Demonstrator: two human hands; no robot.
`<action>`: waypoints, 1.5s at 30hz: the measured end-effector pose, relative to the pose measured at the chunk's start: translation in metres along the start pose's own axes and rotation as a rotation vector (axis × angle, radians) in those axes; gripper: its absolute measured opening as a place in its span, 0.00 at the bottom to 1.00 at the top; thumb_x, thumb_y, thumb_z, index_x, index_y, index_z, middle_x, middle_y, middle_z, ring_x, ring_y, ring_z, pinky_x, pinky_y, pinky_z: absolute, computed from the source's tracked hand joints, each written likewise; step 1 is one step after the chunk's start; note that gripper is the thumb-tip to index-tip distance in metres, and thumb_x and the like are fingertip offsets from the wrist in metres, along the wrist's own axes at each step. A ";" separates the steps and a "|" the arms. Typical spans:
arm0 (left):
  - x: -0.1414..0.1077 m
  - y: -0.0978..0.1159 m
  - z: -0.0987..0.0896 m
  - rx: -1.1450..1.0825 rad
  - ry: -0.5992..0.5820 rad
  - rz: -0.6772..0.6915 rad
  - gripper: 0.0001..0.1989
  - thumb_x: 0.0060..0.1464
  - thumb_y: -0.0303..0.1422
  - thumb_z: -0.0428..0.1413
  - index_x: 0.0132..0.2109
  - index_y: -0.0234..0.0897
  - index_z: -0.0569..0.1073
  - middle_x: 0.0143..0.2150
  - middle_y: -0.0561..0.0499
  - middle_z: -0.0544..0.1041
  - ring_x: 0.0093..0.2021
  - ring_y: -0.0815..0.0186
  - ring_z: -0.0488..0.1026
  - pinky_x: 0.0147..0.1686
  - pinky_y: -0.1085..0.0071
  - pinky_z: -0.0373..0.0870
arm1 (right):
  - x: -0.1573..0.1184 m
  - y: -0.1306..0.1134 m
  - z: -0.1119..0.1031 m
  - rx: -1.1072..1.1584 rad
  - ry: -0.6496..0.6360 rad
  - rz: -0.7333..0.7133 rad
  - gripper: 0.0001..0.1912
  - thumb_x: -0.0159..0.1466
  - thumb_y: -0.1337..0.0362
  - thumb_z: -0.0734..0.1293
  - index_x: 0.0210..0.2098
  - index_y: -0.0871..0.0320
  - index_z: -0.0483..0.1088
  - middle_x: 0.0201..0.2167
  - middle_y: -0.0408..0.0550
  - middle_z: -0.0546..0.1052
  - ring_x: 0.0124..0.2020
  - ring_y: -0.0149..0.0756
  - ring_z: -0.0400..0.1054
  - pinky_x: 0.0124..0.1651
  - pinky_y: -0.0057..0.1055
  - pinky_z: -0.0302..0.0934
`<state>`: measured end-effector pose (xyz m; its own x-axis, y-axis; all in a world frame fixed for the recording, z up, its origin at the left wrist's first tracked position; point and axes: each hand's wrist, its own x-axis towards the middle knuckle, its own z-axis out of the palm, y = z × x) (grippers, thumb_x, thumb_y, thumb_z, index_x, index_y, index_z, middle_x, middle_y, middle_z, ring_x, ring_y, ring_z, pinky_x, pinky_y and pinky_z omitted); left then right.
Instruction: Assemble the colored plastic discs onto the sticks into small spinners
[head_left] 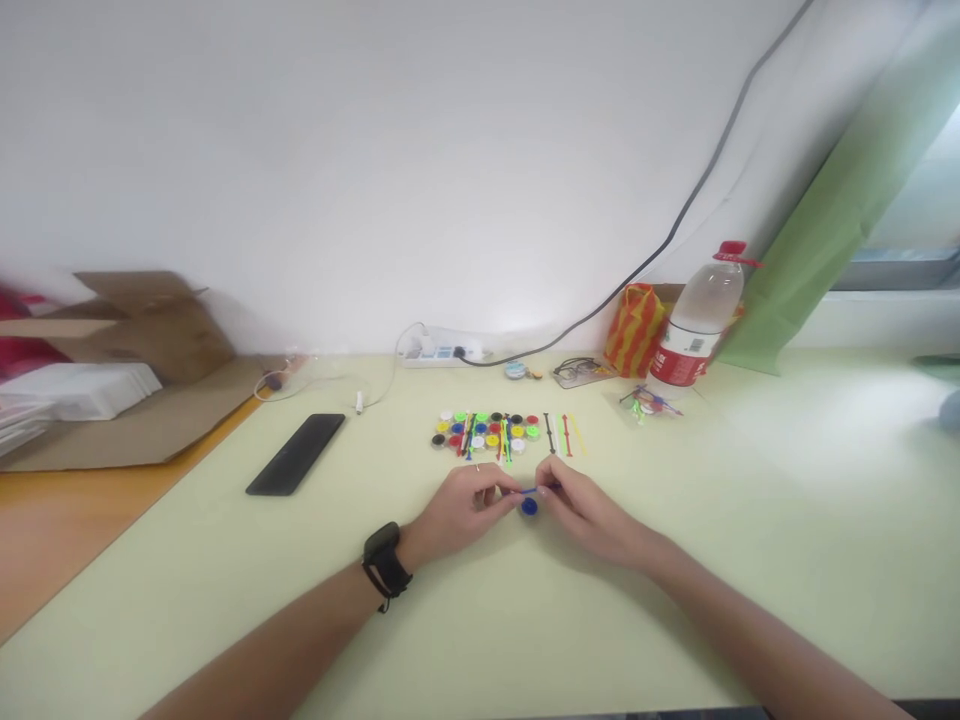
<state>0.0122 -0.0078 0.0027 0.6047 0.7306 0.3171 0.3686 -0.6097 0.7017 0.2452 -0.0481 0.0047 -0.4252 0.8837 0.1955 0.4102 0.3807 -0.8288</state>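
Between my two hands runs a thin blue stick (529, 491), pinched at its left end by my left hand (461, 508) and at its right end by my right hand (589, 510). Just below the stick lies a round blue piece (529, 507) on the pale green table. Beyond my hands, several coloured round pieces (492, 440) sit in rows with thin coloured sticks lying over them. To their right a black stick (550, 434), a red stick (568, 435) and a yellow stick (577, 434) lie side by side.
A black phone-like slab (296, 455) lies at the left. Along the wall are a power strip (442, 356), a striped bag (634, 330) and a large bottle (694, 325), with a small plastic bag of pieces (651, 403) before it. Cardboard (172, 340) stands far left.
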 end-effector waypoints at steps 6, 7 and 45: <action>0.002 -0.001 -0.001 0.027 0.032 0.006 0.09 0.65 0.37 0.56 0.41 0.39 0.80 0.31 0.52 0.76 0.28 0.70 0.64 0.29 0.72 0.61 | 0.004 0.007 -0.006 0.106 0.009 0.042 0.06 0.71 0.63 0.60 0.42 0.56 0.67 0.34 0.44 0.72 0.35 0.34 0.64 0.37 0.31 0.59; 0.002 -0.001 -0.001 0.026 0.036 0.008 0.09 0.64 0.37 0.57 0.41 0.39 0.80 0.31 0.52 0.75 0.28 0.70 0.64 0.30 0.72 0.61 | 0.004 0.007 -0.008 0.108 0.012 0.053 0.06 0.71 0.63 0.61 0.41 0.57 0.68 0.34 0.44 0.72 0.34 0.34 0.65 0.37 0.31 0.60; -0.005 0.015 -0.003 0.168 -0.103 0.177 0.12 0.57 0.34 0.61 0.49 0.45 0.77 0.53 0.47 0.80 0.53 0.55 0.75 0.56 0.58 0.69 | 0.001 0.011 0.001 -0.098 0.022 -0.015 0.06 0.65 0.68 0.65 0.41 0.56 0.73 0.36 0.47 0.76 0.35 0.36 0.70 0.38 0.31 0.65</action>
<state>0.0129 -0.0202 0.0136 0.7360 0.5778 0.3527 0.3575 -0.7742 0.5224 0.2484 -0.0430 -0.0042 -0.4148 0.8830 0.2197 0.4816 0.4179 -0.7703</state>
